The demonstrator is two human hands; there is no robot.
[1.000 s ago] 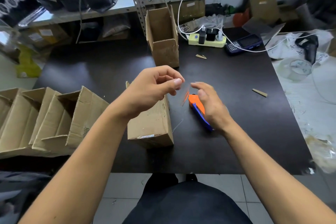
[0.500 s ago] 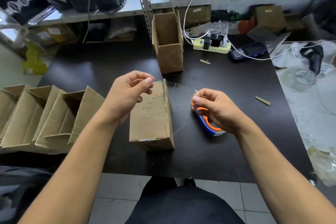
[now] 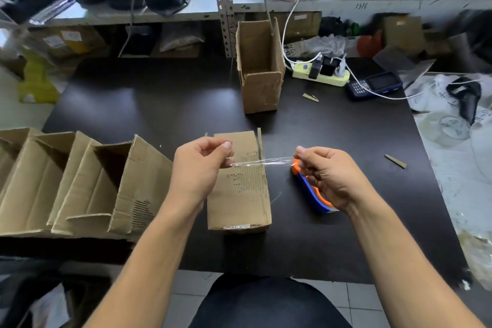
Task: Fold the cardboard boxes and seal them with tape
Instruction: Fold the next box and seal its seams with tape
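left hand (image 3: 198, 168) pinches one end of clear tape strip (image 3: 259, 162) | right hand (image 3: 326, 176) pinches the other, keeping it taut, unstuck | folded cardboard box (image 3: 238, 194) lies under both hands, ready for sealing | tape dispenser (image 3: 312, 194) beneath right palm

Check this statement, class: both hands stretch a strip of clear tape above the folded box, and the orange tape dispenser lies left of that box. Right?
Not quite. In the head view the orange tape dispenser lies right of the folded box, under the right hand. The left hand and the right do stretch the clear tape above it.
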